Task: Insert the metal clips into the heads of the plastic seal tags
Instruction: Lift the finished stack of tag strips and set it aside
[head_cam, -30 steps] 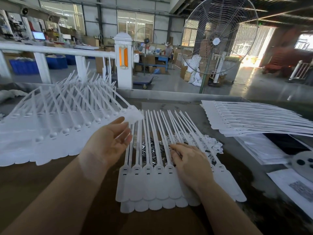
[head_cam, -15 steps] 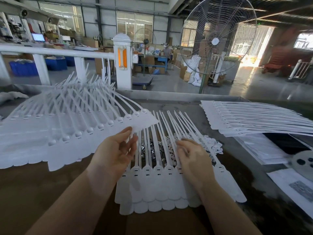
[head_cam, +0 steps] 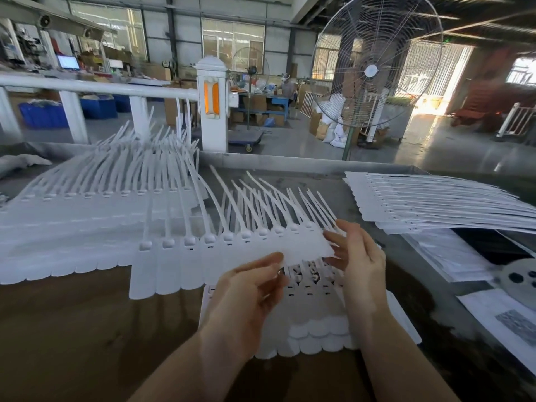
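Held strip: while it hangs in the air above the bench (head_cam: 87, 329), a white plastic strip of joined seal tags (head_cam: 232, 250) runs left to right, heads in a row along its upper part and thin tails fanning up and away from the person.
Long axis: the row of heads lies across the view; each single tag runs near to far, flat flag end toward the person.
Left hand (head_cam: 246, 297): under the strip's near edge, thumb and forefinger closed in a pinch on that edge; a small dark glint shows at the fingertips, too small to tell if it is a clip.
Right hand (head_cam: 359, 256): at the strip's right end, fingers lightly curled and touching the end tag; I cannot tell whether they grip it or only steady it.
Nearer hand: the right one lies closer to the end heads, so I judge it better placed to feed a clip.
Metal clips (head_cam: 304, 271): small shiny pieces on the bench, just below the held strip and between the hands, partly hidden.
Lower strips: flat white tag strips (head_cam: 313, 329) lie on the bench under both hands.
Other stacks: a white tag pile at left (head_cam: 72, 227), and another at right (head_cam: 435, 201).
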Available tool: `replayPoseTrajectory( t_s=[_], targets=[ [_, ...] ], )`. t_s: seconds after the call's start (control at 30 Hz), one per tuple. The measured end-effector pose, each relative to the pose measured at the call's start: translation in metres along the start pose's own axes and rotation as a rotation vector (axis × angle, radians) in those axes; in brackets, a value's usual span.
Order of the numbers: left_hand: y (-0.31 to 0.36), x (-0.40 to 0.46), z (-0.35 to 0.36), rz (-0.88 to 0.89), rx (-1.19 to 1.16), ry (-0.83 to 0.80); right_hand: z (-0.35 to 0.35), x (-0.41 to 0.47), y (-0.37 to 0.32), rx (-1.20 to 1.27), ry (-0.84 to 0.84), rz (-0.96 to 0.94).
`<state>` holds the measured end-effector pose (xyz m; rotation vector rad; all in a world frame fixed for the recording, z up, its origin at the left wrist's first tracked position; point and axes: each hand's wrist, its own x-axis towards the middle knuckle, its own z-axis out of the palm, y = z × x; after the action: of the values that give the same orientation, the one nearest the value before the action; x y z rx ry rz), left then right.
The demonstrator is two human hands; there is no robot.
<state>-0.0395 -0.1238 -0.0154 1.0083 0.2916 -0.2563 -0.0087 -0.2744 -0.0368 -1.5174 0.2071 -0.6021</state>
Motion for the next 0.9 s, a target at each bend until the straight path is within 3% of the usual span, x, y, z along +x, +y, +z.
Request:
replayPoseTrajectory(
  t_s=[0.23,0.3,0.37,0.43,0.5,0.6,0.7,0.8,0.9],
  targets=[
    [-0.007,-0.013,0.003,-0.058,0.096,-0.098,-0.002,0.003,0.002,-0.053,-0.05,0.046],
    [-0.002,-0.017,-0.001,-0.119,0.21,-0.241,-0.002,0.004,0.003,-0.121,-0.064,0.014],
    [0.01,-0.024,-0.009,-0.174,0.455,-0.502,-0.002,0.004,0.003,-0.153,-0.044,-0.021],
    [0.024,-0.027,-0.017,-0.077,0.682,-0.649,-0.003,0.005,0.004,-0.16,-0.023,-0.036],
    [0.036,-0.02,-0.022,0.178,0.732,-0.473,-0.005,0.007,0.006,-0.164,-0.019,-0.04],
    [0.05,0.004,-0.037,0.49,0.706,0.075,-0.005,0.007,0.006,-0.18,-0.016,-0.062],
    [0.056,0.029,-0.059,0.579,1.103,0.502,-0.004,0.006,0.005,-0.175,-0.013,-0.062],
    [0.06,0.037,-0.071,0.457,1.124,0.635,-0.004,0.005,0.005,-0.177,-0.004,-0.071],
    [0.06,0.038,-0.073,0.411,0.785,0.535,-0.004,0.005,0.004,-0.165,0.016,-0.069]
  ],
)
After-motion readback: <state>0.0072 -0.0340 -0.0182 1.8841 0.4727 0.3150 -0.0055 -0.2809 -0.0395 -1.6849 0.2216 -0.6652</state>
